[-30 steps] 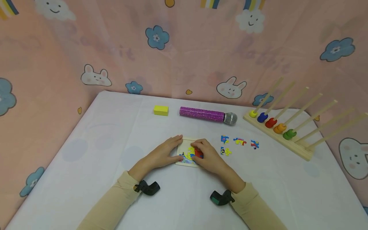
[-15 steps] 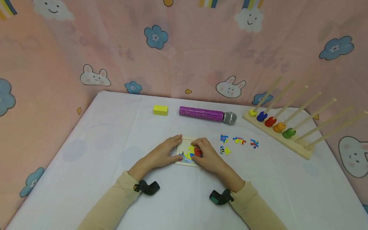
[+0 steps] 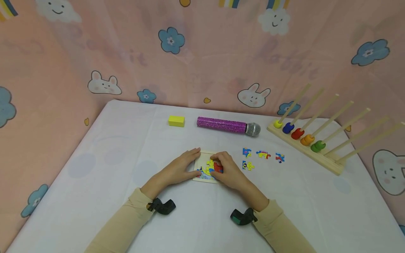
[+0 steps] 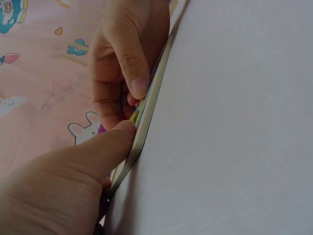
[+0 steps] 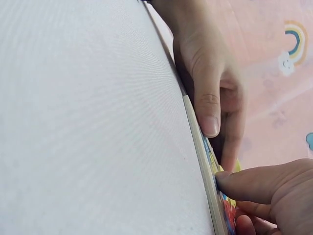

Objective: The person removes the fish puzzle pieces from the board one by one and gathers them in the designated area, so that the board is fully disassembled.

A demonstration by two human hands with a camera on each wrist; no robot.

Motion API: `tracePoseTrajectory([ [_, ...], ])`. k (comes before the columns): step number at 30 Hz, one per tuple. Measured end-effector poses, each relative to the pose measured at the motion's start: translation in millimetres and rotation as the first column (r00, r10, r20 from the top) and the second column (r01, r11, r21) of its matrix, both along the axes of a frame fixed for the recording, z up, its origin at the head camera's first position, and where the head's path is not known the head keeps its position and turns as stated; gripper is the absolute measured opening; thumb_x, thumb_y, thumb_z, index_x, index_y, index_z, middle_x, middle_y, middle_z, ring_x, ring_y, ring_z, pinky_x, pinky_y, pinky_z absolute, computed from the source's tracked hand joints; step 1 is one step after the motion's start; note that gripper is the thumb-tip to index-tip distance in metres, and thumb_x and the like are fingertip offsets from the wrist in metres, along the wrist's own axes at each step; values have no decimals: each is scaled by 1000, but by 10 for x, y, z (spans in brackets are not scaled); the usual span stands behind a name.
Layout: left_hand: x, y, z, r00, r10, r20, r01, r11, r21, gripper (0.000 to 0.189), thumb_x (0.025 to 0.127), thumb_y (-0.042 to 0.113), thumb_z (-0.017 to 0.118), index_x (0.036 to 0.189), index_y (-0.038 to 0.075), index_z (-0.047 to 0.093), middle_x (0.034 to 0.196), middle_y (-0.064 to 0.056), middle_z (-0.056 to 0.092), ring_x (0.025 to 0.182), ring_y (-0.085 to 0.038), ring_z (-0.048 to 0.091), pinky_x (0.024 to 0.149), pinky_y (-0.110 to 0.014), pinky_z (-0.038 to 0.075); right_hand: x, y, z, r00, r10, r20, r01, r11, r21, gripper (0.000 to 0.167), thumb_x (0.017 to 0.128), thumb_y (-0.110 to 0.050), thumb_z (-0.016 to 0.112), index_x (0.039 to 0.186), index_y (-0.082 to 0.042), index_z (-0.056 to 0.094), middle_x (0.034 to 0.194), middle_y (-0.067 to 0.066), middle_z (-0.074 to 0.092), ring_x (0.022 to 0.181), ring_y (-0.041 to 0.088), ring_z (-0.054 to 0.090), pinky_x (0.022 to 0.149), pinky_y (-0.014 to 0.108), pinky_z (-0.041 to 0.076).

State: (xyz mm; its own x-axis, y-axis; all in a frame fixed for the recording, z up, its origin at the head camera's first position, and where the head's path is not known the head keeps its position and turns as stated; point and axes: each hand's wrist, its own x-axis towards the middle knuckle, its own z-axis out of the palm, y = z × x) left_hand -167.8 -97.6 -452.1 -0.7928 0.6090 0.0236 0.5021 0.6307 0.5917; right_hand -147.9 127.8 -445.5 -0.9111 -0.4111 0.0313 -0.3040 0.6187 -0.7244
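A small wooden jigsaw tray (image 3: 207,153) lies on the white-covered table, partly filled with colourful pieces along its lower part and right side. My left hand (image 3: 178,169) rests at the tray's left side with fingers extended, its thumb (image 5: 210,122) on the lower left of the picture. Over the right side, my right hand (image 3: 232,171) has thumb and curled fingers around a red-and-yellow jigsaw piece (image 3: 218,168) lying in the tray. The hand hides the tray's right edge. Several loose jigsaw pieces (image 3: 263,155) lie to the right.
Behind the tray are a yellow block (image 3: 176,121) and a purple glitter microphone (image 3: 221,125). At the right stands a wooden bead rack (image 3: 329,160) with tall pegs and coloured beads. A pink patterned cloth (image 3: 202,70) hangs behind the table.
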Motion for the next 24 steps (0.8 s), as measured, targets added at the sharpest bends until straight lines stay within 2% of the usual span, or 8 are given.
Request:
tracePoseTrajectory([
  [5, -2, 1, -7, 1000, 1, -6, -1, 1000, 4, 73, 88, 40, 66, 144, 2, 39, 155, -7, 28, 144, -25, 25, 119, -41, 22, -1, -5, 14, 1000, 1, 1, -1, 1000, -2, 45, 83, -9, 70, 123, -2, 51, 125, 14, 48, 109, 24, 45, 96, 42, 44],
  [13, -7, 4, -6, 1000, 4, 6, -4, 1000, -5, 73, 88, 41, 65, 144, 3, 39, 156, -6, 28, 144, -24, 24, 119, -40, 22, -3, -22, 60, 998, -15, 54, 16, 1000, -15, 46, 82, -9, 71, 123, -2, 50, 121, 13, 50, 106, 23, 47, 95, 41, 45],
  [24, -4, 6, 4, 1000, 4, 12, -4, 1000, -7, 73, 88, 41, 65, 144, 3, 38, 156, -6, 27, 144, -24, 24, 118, -41, 23, -7, -11, 29, 998, -23, 65, 27, 998, -53, 47, 83, -2, 69, 126, -1, 50, 122, 14, 52, 106, 23, 49, 97, 41, 46],
])
